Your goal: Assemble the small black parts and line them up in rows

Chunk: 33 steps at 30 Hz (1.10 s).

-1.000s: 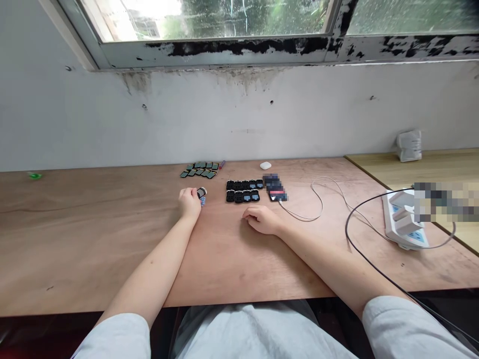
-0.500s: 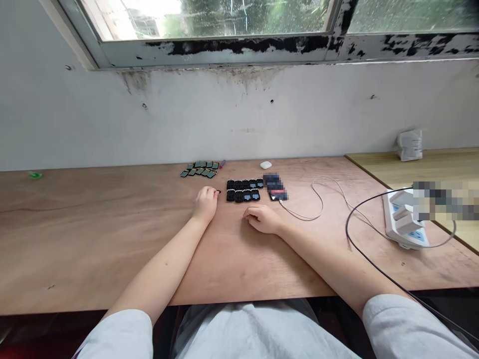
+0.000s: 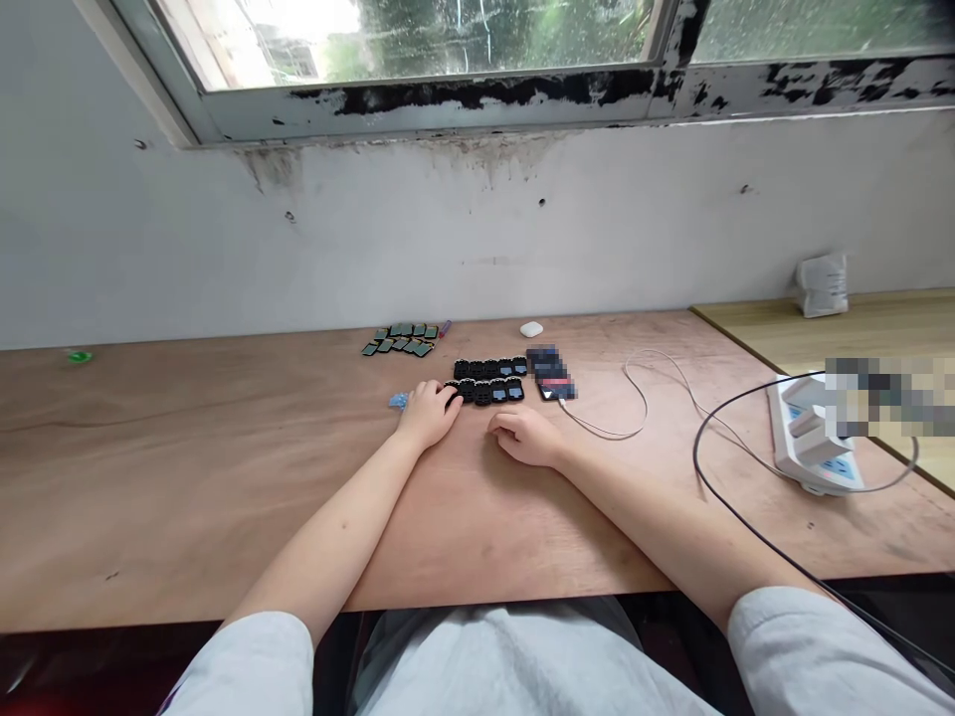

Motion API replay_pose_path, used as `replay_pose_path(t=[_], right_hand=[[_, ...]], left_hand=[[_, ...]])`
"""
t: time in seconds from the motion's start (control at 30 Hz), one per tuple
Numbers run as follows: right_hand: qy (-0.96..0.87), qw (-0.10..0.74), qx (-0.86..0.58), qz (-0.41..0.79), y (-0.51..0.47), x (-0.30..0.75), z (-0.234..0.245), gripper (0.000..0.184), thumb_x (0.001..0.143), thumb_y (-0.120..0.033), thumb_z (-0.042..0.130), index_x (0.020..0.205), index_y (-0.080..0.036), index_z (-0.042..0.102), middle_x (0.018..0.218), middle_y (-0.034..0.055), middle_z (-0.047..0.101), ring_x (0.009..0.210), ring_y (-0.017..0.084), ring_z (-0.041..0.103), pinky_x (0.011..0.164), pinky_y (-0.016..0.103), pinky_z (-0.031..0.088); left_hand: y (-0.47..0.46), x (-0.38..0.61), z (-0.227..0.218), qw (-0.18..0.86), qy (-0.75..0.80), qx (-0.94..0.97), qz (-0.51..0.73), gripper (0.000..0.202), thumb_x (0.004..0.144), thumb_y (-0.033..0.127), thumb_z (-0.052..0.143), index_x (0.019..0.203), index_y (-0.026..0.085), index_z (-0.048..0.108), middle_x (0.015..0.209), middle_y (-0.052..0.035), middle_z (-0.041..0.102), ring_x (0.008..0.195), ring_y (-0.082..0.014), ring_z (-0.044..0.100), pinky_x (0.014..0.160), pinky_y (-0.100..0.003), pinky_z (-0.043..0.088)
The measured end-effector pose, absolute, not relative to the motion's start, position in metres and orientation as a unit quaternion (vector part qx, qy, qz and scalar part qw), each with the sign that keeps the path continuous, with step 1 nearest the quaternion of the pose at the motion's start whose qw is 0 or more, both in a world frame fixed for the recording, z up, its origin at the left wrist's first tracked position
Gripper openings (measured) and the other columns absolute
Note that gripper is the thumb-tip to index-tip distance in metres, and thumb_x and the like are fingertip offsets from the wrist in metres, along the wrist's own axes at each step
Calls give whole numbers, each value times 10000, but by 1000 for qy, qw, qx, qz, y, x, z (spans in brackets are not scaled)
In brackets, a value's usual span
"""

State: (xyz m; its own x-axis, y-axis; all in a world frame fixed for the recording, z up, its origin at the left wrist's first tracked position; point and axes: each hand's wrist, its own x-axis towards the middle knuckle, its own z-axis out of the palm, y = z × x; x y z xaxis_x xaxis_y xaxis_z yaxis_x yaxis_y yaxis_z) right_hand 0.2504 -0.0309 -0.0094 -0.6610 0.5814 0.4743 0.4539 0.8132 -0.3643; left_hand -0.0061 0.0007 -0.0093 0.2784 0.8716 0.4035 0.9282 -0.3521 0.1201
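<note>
My left hand (image 3: 429, 416) lies at the left end of two rows of black plastic parts (image 3: 488, 380), its fingertips pressing a black piece at the lower row's end. A small blue item (image 3: 398, 401) sits on the plywood just left of that hand. My right hand (image 3: 526, 438) rests on the table below the rows, fingers loosely curled and empty. Above the rows lies a loose group of green circuit boards (image 3: 399, 340). A blurred phone (image 3: 550, 376) sits to the right of the rows.
A white cable (image 3: 597, 428) runs from the phone. Beyond lie a small red-handled tool (image 3: 445, 328) and a white earbud case (image 3: 531, 329). A white power strip (image 3: 810, 447) and black cable (image 3: 697, 467) are at right. The wall and window stand behind the table.
My left hand has moved right from beside the blue item to the end of the black rows, carrying a black piece. The blue item stays on the table. My right hand has not moved.
</note>
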Motion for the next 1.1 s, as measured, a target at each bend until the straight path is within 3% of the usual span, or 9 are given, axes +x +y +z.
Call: replay_pose_path(t=[0.2, 0.37, 0.57, 0.7, 0.83, 1.1], right_hand=[[-882, 245, -402, -20, -28, 252, -3, 173, 923, -136, 554, 941, -200, 714, 991, 107, 721, 1011, 276, 590, 951, 421, 423], [-837, 255, -478, -71, -19, 255, -1, 233, 1002, -244, 500, 1081, -191, 713, 1177, 150, 696, 1157, 321, 534, 1040, 480, 355], [-798, 235, -548, -88, -3, 259, -3, 547, 1024, -581, 474, 1370, -176, 596, 1422, 196, 591, 1387, 384, 411, 1158, 596, 237], [-803, 198, -558, -67, 9, 262, -7, 696, 1010, -690, 412, 1497, -202, 507, 1562, 181, 484, 1496, 404, 302, 1199, 667, 133], [-809, 177, -559, -39, 14, 265, -8, 747, 995, -741, 377, 1535, -235, 474, 1559, 159, 500, 1512, 420, 286, 1195, 712, 92], [-810, 189, -551, -68, -5, 272, -8, 719, 990, -692, 464, 1496, -182, 507, 1381, 218, 620, 1444, 417, 371, 1197, 677, 111]], left_hand=[[0, -6, -10, 58, -542, -814, -202, 365, 1010, 467, 509, 1223, 254, 715, 1066, -124, 620, 1042, -302, 577, 911, -440, 468], [-5, 0, -8, 36, -529, -824, -198, 448, 1004, 461, 517, 1362, 216, 627, 1122, -136, 632, 1113, -322, 566, 952, -452, 453], [-11, 5, -3, 11, -512, -835, -200, 473, 1015, 432, 493, 1418, 193, 556, 1295, -147, 637, 1234, -337, 546, 1023, -478, 429], [-10, 4, -1, -9, -517, -829, -212, 461, 1023, 427, 476, 1413, 195, 554, 1327, -140, 643, 1245, -327, 558, 1033, -485, 434], [-8, 3, -1, -23, -519, -825, -222, 453, 1010, 429, 501, 1398, 203, 565, 1303, -132, 664, 1225, -325, 574, 1020, -481, 444], [-5, -3, -5, -37, -520, -822, -231, 426, 1024, 428, 478, 1373, 203, 574, 1246, -122, 678, 1188, -306, 592, 996, -462, 451]])
